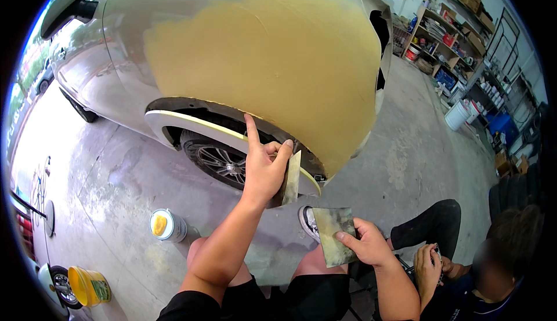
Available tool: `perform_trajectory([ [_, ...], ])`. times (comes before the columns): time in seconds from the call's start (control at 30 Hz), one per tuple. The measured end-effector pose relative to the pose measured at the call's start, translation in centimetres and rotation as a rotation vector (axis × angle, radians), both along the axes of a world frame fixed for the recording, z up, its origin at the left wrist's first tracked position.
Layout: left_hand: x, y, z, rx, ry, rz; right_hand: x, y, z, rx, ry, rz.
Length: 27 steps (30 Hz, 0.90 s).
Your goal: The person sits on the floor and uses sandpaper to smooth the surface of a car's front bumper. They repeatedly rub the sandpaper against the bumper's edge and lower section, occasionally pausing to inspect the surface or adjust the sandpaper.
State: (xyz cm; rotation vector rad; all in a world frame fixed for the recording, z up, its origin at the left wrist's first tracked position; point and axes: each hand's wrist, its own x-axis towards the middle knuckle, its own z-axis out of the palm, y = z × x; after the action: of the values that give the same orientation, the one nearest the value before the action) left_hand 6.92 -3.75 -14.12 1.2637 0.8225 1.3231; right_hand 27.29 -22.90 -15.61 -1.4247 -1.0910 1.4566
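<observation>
A car's front fender (pixel 278 60) fills the upper middle of my view, with a broad coat of yellow body filler on it. My left hand (pixel 265 164) reaches up to the wheel arch, its index finger extended to the filler's lower edge. A thin, stained putty spreader (pixel 292 179) is held edge-on in that hand by the curled fingers. My right hand (pixel 370 241) grips a second flat, square putty spreader (pixel 334 236) above my knee, its face smeared with filler. Below the arch, a pale wheel-arch trim (pixel 198 125) hangs partly away from the body.
A can (pixel 169 226) with a yellow lump on its lid stands on the concrete floor. A yellow bucket (pixel 88 286) is at lower left. Close on my right, another person (pixel 491 268) sits holding a small object. Loaded shelves (pixel 448 38) and stacked tyres (pixel 515 190) line the right side.
</observation>
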Motion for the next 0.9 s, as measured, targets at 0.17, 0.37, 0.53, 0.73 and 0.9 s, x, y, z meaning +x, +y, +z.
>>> perform_trajectory([
  [0.17, 0.14, 0.06, -0.37, 0.023, 0.002, -0.022, 0.27, -0.09, -0.21, 0.009, -0.006, 0.012],
  [0.37, 0.25, -0.19, -0.32, 0.025, 0.037, -0.014, 0.1, -0.09, 0.02, 0.03, -0.023, 0.02],
  [0.53, 0.34, -0.26, -0.4, 0.024, 0.05, -0.02, 0.21, -0.16, -0.1, 0.036, -0.031, 0.018],
  [0.73, 0.49, -0.12, -0.8, 0.036, 0.038, -0.02, 0.24, -0.23, 0.0, 0.03, -0.029, 0.017],
  [0.9, 0.35, -0.01, -1.01, 0.034, 0.038, -0.024, 0.2, -0.22, -0.05, 0.034, -0.03, 0.023],
])
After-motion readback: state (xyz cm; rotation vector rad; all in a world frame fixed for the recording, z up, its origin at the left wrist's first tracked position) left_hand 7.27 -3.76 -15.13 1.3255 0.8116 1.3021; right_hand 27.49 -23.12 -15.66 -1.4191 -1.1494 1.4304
